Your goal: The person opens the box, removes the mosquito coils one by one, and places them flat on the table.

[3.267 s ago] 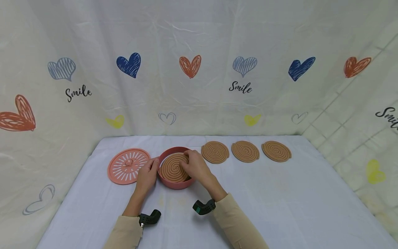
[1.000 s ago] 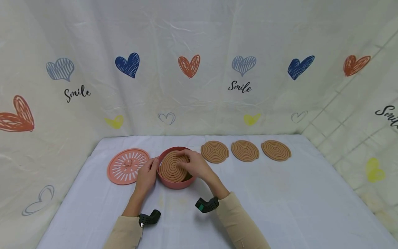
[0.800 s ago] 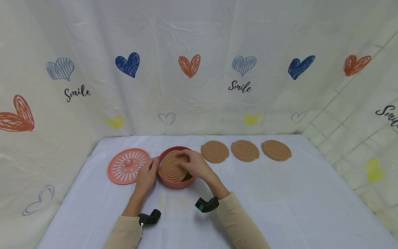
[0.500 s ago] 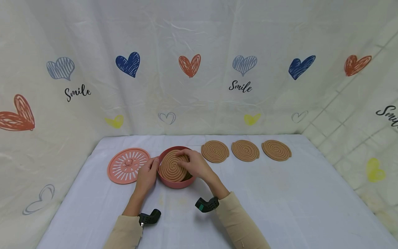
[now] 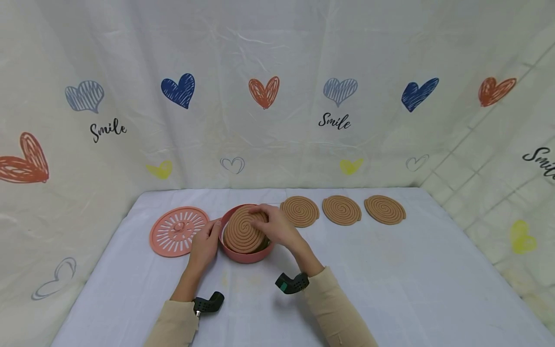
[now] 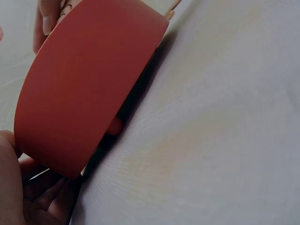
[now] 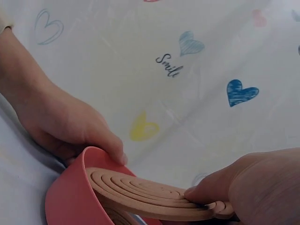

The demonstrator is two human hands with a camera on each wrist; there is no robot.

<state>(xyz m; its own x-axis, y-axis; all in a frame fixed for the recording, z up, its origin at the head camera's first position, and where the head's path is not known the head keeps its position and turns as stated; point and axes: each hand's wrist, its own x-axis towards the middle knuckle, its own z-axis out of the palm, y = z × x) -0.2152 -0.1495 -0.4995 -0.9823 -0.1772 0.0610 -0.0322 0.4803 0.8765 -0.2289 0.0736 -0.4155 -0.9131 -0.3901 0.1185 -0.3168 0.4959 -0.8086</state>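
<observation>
A round red mosquito coil holder [image 5: 245, 258] stands on the table. My left hand [image 5: 204, 245] grips its left side, thumb over the rim and fingers below in the left wrist view. My right hand [image 5: 277, 225] pinches the right edge of a brown mosquito coil [image 5: 244, 236] at the mouth of the holder. In the right wrist view this coil is tilted, its near edge inside the wall and its pinched end raised. Under it part of another coil [image 7: 120, 217] shows inside the holder.
The slotted pink lid [image 5: 162, 245] lies flat left of the holder. Along the back of the table, three more coils lie in a row: one near my right hand [image 5: 299, 212], a middle coil [image 5: 341, 210] and a far right coil [image 5: 385, 210]. A printed curtain hangs behind.
My right hand has shifted slightly right, and the pinched coil now tilts with its right side raised higher. The left hand, holder, lid and the row of coils have stayed put.
</observation>
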